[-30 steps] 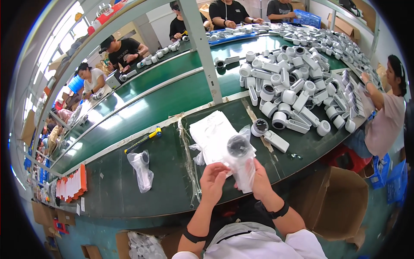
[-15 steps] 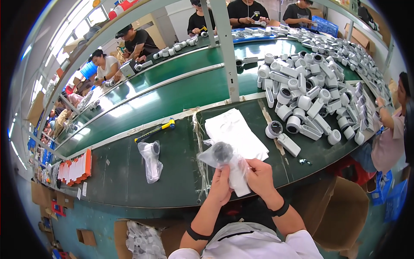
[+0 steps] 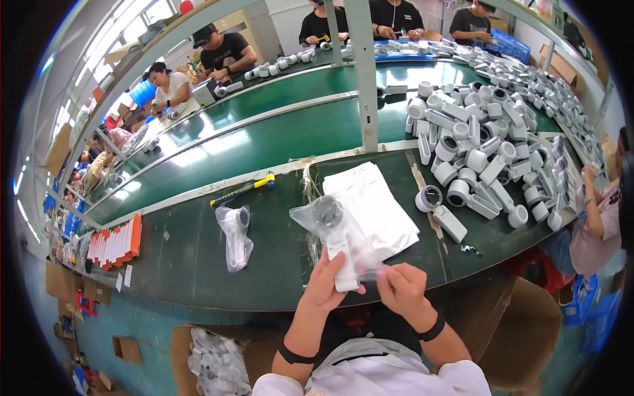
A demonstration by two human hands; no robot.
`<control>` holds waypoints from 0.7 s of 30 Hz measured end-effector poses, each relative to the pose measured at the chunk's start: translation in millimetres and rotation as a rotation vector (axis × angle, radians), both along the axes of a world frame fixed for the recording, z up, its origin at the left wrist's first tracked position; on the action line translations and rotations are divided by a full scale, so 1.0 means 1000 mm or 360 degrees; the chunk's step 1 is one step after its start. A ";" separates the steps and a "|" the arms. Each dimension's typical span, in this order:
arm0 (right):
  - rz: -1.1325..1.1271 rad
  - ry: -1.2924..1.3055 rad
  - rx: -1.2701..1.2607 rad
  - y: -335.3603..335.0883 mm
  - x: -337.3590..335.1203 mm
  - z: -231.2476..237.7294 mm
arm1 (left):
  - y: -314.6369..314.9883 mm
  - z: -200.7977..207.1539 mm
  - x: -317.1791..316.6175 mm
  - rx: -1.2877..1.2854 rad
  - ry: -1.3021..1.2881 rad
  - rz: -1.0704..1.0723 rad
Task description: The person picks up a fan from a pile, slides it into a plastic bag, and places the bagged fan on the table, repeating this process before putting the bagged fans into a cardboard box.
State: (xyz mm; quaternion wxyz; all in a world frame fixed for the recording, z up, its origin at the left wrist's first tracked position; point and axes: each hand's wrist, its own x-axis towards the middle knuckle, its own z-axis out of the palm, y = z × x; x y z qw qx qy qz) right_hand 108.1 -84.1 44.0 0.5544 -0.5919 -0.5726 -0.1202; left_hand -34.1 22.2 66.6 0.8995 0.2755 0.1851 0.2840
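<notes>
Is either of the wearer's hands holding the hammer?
No, the hammer lies on the table; the left hand holds a white device and the right hand pinches clear plastic.

A factory assembly hall is indicated by the long green conveyor belt (image 3: 277, 136), by the workers (image 3: 228, 58) stationed along its far side, by the heap of similar white-and-grey devices (image 3: 475, 160), and by the cardboard boxes (image 3: 522, 330) and blue crates (image 3: 584, 290) set nearby.
</notes>
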 end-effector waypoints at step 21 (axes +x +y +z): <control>0.0351 0.0447 -0.0597 -0.013 0.001 -0.052 | 0.119 -0.080 -0.141 0.1914 0.2669 0.1192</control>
